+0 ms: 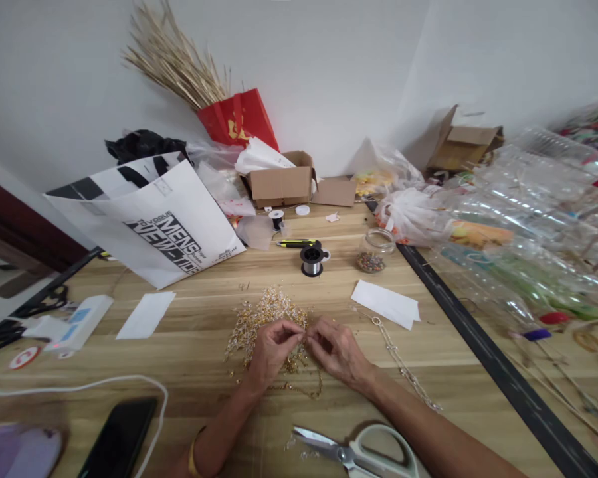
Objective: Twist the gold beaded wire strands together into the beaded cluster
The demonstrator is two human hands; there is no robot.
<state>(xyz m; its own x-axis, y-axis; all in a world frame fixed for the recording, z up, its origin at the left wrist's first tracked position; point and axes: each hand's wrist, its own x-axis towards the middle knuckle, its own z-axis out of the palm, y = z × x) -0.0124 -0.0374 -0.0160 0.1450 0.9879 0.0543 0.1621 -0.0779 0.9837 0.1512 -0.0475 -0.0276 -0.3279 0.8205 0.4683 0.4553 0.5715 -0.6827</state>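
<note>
Both hands meet over a pile of gold and clear beads [266, 305] on the wooden table. My left hand [274, 345] has thumb and forefinger pinched, facing the pinched fingertips of my right hand [336, 348]. Whatever lies between the fingertips is too small to make out. Below the hands, a beaded gold strand [299, 390] curves across the wood. To the right lies a finished-looking beaded chain [401, 362] with a loop at its upper end. White-handled scissors [349, 455] rest near the front edge, blades pointing left, beside a few clear beads.
Beyond the pile stand a wire spool [311, 262], a yellow-black cutter [298, 243] and a glass jar [375, 252] of beads. A white paper bag [154, 219] stands left, above a power strip [82, 325]. A phone [119, 438] lies front left; plastic bottles [538, 226] crowd the right.
</note>
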